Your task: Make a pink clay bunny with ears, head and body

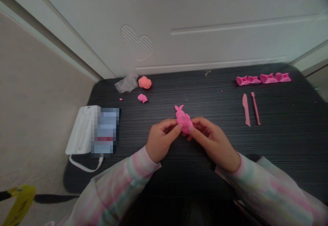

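A pink clay rabbit (183,121) with two pointed ears is held above the front middle of the dark table. My left hand (162,138) pinches its left side between thumb and fingers. On the other side, my right hand (214,140) grips it, the thumb pressed on its lower right. The fingers behind the figure are partly hidden. A small pink clay lump (142,98) and an orange clay lump (145,82) lie beyond my left hand. To the right rest a pink plastic knife (246,110) and a thin pink modelling tool (255,108).
Crumpled clear wrap (127,83) lies beside the orange lump. Pink molded pieces (268,78) stand at the back right of the black table (205,93). At left, a white power bank (81,129) is cabled to a phone (105,130). A white panel (220,48) borders the back.
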A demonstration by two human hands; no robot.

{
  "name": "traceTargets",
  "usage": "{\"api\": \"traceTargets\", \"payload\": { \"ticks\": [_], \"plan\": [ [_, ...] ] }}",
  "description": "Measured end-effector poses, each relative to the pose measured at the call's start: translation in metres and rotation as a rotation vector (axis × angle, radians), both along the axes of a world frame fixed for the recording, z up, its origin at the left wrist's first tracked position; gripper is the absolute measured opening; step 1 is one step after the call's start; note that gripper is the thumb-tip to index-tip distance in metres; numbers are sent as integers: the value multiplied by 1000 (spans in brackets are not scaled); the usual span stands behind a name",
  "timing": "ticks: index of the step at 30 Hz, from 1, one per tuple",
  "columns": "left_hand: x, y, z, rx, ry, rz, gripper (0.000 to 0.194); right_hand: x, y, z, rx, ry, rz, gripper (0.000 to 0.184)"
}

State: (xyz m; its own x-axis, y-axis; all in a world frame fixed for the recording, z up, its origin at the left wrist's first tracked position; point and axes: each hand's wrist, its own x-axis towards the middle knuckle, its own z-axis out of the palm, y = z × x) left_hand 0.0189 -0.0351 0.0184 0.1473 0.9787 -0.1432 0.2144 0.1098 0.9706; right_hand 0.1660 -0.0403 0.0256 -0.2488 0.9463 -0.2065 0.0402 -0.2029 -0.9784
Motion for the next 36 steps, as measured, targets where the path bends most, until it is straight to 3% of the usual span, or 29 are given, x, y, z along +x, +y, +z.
{"api": "traceTargets", "payload": {
  "ticks": [6, 11, 16, 20, 24, 29, 32, 36],
  "plan": [
    [0, -3, -3, 44, 77, -81, 17, 5, 3, -2, 84, -97, -43, 14],
    [1, -5, -5, -51, -63, -27, 25, 2, 3, 0, 54, -73, -53, 17],
    [0, -3, -1, -68, -1, 2, 19, 2, 0, -1, 77, -71, -29, 14],
    [-1, -1, -1, -82, 14, -30, 18, 5, 1, -3, 147, -136, -75, 12],
    [0, -2, -5, -115, -39, -71, 19, 6, 4, -2, 123, -158, -104, 9],
    [2, -5, -7, -63, -144, 4, 34, 4, 4, -3, 97, -112, -133, 8],
    [2, -5, -6, -87, -137, 8, 25, 4, 4, -4, 90, -78, -148, 11],
    [0, 0, -3, -145, -115, -8, 22, 6, 5, -5, 99, -187, -68, 11]
  ]
}}
